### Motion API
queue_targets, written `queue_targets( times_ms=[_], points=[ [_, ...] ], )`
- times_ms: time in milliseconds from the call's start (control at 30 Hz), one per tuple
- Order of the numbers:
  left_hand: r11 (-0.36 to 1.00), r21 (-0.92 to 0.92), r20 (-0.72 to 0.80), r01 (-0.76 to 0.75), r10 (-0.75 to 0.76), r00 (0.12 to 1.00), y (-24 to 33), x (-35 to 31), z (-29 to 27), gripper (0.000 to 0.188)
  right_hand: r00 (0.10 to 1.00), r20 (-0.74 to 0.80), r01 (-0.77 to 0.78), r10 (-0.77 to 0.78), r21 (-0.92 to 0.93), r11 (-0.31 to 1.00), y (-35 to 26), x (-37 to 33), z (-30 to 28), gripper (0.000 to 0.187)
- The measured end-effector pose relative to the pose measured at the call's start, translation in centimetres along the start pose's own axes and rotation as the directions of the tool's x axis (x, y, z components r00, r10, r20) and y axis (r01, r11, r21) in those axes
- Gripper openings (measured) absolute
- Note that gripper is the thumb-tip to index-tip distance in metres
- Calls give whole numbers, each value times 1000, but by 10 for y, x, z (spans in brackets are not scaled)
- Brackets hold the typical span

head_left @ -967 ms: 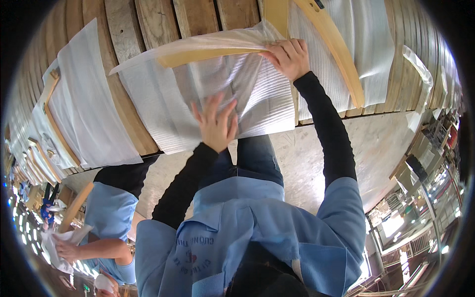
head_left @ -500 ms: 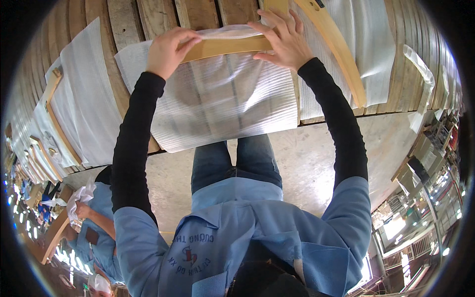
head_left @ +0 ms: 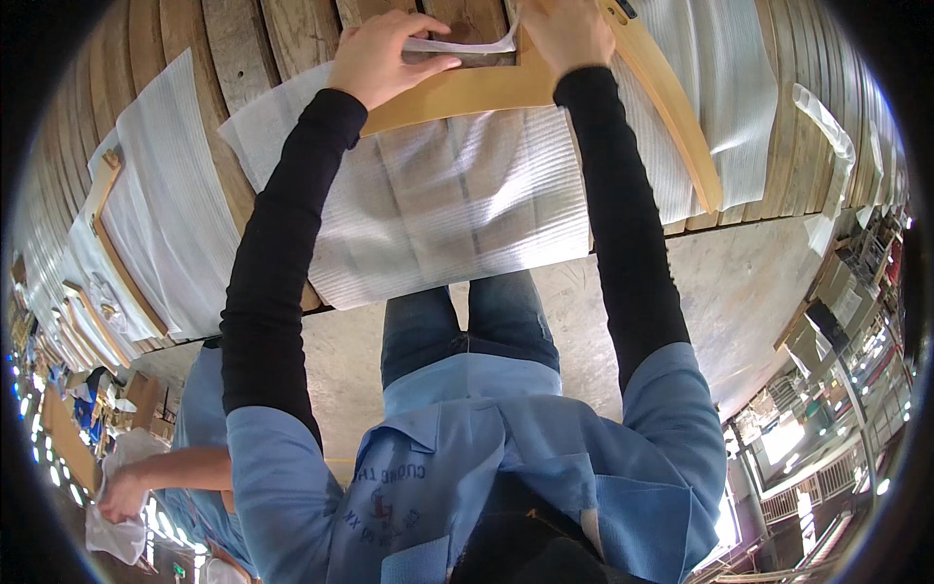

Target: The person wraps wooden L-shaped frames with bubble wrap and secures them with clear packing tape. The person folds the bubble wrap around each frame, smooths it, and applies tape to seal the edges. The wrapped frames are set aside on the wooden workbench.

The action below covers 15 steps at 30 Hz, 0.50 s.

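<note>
A curved, light-coloured wooden part (head_left: 465, 95) lies on a white foam sheet (head_left: 443, 209) at the front of the slatted table. From its right end a straight wooden piece runs up under my right hand. Along the far side of the curve, an edge of the foam stands up as a thin strip. My left hand (head_left: 377, 60) is curled round the left end of this strip, thumb below and fingers above. My right hand (head_left: 569, 37) is at the top edge of the view, closed where the strip is drawn up; its fingertips are partly hidden.
To the right, another curved wooden part (head_left: 671, 107) lies on a foam sheet (head_left: 744, 117). More foam (head_left: 170, 204) and a wooden part (head_left: 122, 248) lie left. A co-worker's hand (head_left: 122, 494) holds white foam at lower left. Grey floor (head_left: 623, 302) runs below the table.
Both hands have moved farther away, the left also rightward. The foam edge has drawn back from the curved part, baring more wood. The co-worker's arm has shifted lower.
</note>
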<state>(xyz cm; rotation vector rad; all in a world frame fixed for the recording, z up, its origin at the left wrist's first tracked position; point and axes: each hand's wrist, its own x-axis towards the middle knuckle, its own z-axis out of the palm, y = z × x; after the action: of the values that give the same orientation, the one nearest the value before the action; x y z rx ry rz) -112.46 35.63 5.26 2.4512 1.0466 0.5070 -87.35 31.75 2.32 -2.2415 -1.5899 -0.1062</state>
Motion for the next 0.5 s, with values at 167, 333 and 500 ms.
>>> queue_targets(
  times_ms=[167, 333, 500],
  points=[
    [988, -79, 40, 133, -130, 991, -10, 11, 23, 41, 959, 273, -54, 72, -73, 996, -9, 43, -25, 65],
    [981, 18, 82, 193, -193, 978, -19, 16, 27, 44, 988, 152, -33, 36, -24, 999, -24, 37, -71, 55],
    [994, 17, 125, 107, -108, 986, -23, 26, 37, 40, 990, 74, 120, -123, 42, 992, -24, 32, -78, 56]
  ],
)
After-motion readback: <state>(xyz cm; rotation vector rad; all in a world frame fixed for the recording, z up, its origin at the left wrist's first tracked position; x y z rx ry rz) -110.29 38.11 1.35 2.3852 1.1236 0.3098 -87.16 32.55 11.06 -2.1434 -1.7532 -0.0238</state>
